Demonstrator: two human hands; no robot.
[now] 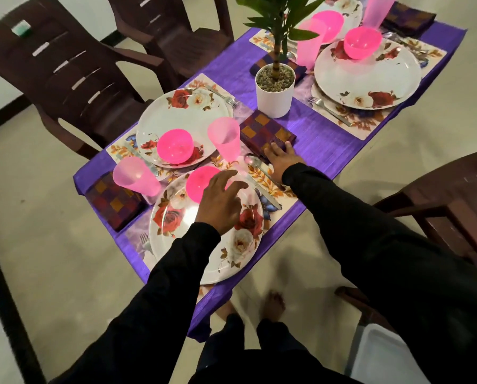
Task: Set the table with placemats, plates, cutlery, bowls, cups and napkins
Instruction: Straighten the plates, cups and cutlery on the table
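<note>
A purple-clothed table (328, 139) carries several place settings. The near setting has a floral plate (176, 236), a pink bowl (201, 184), a pink cup (134, 176) and a checked napkin (115, 200). My left hand (220, 200) hovers over that plate beside the bowl, fingers spread and relaxed, holding nothing. My right hand (281, 159) lies flat with straight fingers on the edge of a second checked napkin (265, 131), next to a spoon (252, 162) and a knife (267, 194). Behind stand another pink cup (224, 137), bowl (175, 146) and plate (181, 117).
A white pot with a green plant (274, 91) stands mid-table. The far settings hold a large floral plate (367, 79), pink bowls and cups. Dark brown chairs (65, 76) ring the table, one (453, 206) at my right. My bare feet (273, 303) stand at the table's near corner.
</note>
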